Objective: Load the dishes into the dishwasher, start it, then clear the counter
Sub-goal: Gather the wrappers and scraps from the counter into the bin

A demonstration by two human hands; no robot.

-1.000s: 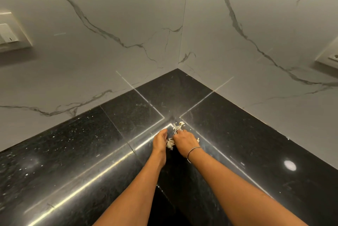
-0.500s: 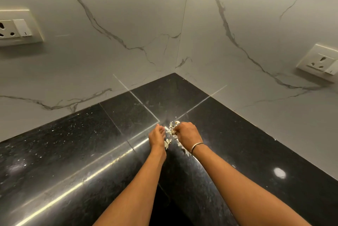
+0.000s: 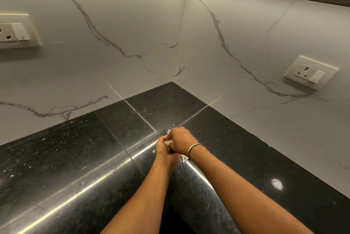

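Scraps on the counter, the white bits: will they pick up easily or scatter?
Probably light and flaky: the scraps are thin, ragged bits. Likely to scatter: some lie loose by the right hand on the glossy counter.

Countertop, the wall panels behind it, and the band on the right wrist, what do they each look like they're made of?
Countertop: looks like polished black granite, speckled and mirror-glossy with sharp light reflections. Wall panels: white marble or marble-look tile, grey veins, thin seams, soft sheen; can't tell which. Band: thin, silvery, likely metal.
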